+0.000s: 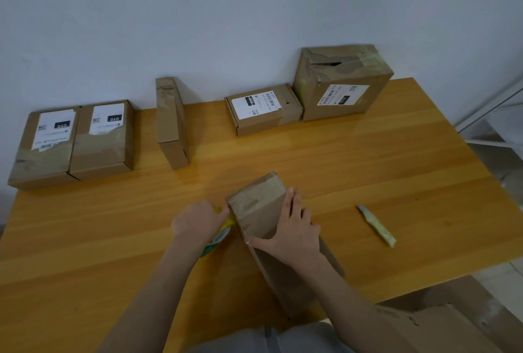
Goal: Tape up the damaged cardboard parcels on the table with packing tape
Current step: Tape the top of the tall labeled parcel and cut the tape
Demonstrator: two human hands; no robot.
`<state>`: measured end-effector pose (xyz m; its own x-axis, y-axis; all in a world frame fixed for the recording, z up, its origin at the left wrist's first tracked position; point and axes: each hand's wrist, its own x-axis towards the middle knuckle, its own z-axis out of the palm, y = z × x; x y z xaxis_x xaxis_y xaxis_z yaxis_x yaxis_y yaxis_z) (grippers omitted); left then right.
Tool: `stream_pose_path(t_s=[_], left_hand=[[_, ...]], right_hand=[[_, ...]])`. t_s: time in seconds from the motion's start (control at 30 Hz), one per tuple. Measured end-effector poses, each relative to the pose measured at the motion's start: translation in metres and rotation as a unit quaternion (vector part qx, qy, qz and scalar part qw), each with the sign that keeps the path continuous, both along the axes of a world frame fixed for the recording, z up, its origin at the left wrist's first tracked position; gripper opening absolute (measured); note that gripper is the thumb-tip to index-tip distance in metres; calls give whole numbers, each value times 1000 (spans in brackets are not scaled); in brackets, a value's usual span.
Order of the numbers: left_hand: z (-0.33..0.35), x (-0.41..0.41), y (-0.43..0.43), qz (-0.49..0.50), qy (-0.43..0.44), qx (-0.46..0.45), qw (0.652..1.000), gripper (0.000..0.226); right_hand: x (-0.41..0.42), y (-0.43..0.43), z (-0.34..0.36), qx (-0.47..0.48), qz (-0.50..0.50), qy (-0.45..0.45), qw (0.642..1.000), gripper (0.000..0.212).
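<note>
Right fingers (291, 200) flat and straight, pressing down on the parcel (254, 202) at lower centre; right hand (291, 228) grasps nothing. Left hand (198, 224) is curled round the tape roll (220, 236), tight against the parcel's left edge. We judge we're mid-strip on this one. Five more boxes line the top of the frame: pair (99, 140) at upper left looks taped, big box (342, 81) at upper right has a torn, gaping lid, not yet sealed. Matte brown cardboard, glossy wood table (396, 168), slim knife (375, 224) at right.
</note>
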<state>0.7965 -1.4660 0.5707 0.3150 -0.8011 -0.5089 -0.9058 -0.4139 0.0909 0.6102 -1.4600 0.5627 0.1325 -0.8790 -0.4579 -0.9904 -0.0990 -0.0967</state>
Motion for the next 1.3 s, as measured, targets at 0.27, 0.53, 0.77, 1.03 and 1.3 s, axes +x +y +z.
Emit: stream_pose_path(t_s=[0.27,0.53,0.77,1.03,1.3], left_hand=[[1,-8,-1,9,-16,-29,999,53],[0,-16,-2,-26,-13,-59,998,35],[-1,-14,-4,-10,-3,-60,998,39],[-7,-13,-5,7,-2,-72,997,37],[-6,-12,-5,8,8,-72,997,42]], right_hand=[[-16,-29,2,-33,26,-48,998,89],[25,-15,-6,-61,148,1,987,103],[25,4,-22,-74,262,-47,961,75],[6,-21,-9,-58,153,-29,986,93],[12,-10,-16,-66,225,-59,970,86]])
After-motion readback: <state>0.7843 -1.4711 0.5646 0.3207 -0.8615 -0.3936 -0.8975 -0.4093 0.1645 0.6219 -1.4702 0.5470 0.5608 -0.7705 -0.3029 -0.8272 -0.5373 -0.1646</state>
